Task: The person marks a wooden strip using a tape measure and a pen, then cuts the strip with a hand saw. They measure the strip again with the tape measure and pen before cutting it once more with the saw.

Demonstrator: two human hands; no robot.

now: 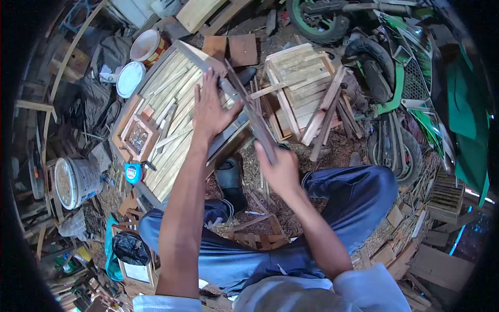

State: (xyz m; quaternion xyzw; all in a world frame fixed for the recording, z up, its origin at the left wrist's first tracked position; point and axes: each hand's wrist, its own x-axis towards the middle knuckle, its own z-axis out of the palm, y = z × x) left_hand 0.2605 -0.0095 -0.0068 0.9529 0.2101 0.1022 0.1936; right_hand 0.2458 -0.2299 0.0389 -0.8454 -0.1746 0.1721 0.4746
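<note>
My right hand [279, 169] is closed around the lower end of a long, narrow dark strip [260, 127]; I cannot make out whether it is wood or a tool. The strip slants up and left, past the corner of a slatted wooden tabletop [174, 86]. My left hand [212, 106] lies on that top with fingers stretched and thumb out, its fingertips at the grey edge board [193, 56]. Left of it are loose thin wood strips [167, 120] and a small wooden frame box [139, 138] with small bits inside. A blue tape measure [133, 173] sits by the near left edge.
To the right stands a second slatted wooden piece [299, 78] with sticks leaning on it. A green and black motorbike [397, 88] is beyond. Buckets, one white [78, 182], stand at left. Wood scraps [400, 218] litter the ground. A dark shoe [230, 182] shows below the tabletop.
</note>
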